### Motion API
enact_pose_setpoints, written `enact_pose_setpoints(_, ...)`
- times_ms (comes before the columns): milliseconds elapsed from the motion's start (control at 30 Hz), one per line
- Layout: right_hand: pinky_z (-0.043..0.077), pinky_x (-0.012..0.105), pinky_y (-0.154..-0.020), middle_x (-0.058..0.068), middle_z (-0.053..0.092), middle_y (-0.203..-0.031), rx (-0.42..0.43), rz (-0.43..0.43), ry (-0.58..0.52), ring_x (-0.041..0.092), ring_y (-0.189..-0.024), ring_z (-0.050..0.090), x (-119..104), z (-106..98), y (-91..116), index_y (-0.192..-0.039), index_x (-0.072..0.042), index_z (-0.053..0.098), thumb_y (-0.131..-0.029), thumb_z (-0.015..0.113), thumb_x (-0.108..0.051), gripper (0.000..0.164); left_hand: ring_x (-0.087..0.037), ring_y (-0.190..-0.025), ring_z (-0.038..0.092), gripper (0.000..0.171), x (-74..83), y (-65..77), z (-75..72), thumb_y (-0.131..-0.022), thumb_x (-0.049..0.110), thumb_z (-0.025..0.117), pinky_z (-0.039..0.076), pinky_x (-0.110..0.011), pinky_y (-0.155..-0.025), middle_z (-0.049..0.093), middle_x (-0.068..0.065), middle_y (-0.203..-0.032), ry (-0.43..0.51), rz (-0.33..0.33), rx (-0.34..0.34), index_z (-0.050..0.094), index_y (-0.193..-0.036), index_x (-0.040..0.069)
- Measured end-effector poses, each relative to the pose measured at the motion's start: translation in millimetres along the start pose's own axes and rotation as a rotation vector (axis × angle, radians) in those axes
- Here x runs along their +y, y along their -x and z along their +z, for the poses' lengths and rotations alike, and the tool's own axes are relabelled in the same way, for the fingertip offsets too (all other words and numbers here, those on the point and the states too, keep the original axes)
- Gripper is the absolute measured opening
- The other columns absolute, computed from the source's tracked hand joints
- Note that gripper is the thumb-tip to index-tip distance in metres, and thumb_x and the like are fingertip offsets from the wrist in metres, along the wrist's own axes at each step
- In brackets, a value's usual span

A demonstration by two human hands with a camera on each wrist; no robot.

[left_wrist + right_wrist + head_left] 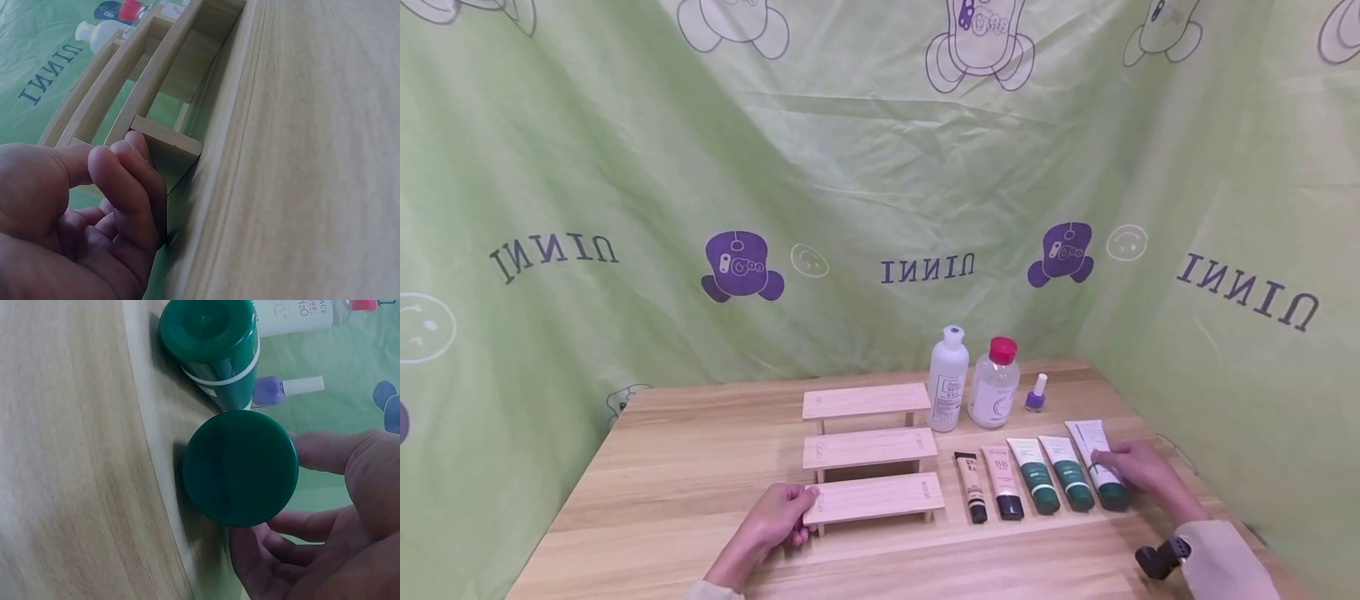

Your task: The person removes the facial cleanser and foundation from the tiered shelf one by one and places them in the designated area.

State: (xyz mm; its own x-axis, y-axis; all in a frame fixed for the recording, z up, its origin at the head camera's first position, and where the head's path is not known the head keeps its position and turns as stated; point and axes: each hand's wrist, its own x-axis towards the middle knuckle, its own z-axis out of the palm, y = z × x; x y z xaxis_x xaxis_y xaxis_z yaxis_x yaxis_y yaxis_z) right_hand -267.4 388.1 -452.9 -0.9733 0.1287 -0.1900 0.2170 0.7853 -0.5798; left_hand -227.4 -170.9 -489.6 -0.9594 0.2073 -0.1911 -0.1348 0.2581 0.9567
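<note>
My left hand (778, 512) pinches the left end of the front wooden riser (876, 498), thumb on top. In the left wrist view the fingers curl under the riser's edge (169, 137). My right hand (1138, 467) grips the rightmost white tube (1093, 450) by its sides. That tube's round green cap (240, 469) faces the right wrist camera and hides most of the tube there. Left of it lie two more green-and-white tubes (1066, 472) (1033, 475), then a pink BB tube (1002, 482) and a slim beige tube (972, 487) with black ends.
Two more wooden risers (870, 448) (866, 402) stand in steps behind the front one. At the back right are a white bottle (947, 379), a clear bottle with a red cap (995, 387) and a purple nail polish bottle (1036, 396). Green cloth (850, 167) surrounds the wooden table (700, 450).
</note>
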Motion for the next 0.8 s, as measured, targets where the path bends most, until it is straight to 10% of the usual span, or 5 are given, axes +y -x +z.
enact_pose_setpoints(800, 0.045, 0.031, -0.064, 0.018, 0.062, -0.086, 0.011, -0.01, -0.02, 0.025, -0.079, 0.057, 0.1, 3.6, 2.5, -0.108, 0.02, 0.058, -0.093, 0.058, -0.033, 0.055, -0.004, -0.047, 0.051, 0.033, -3.1, -0.6, 0.3, -0.101, 0.026, 0.052, 0.044, -0.016, -0.044, 0.062, -0.003, -0.063, 0.012, -0.003, -0.021, 0.061, -0.087, -0.002)
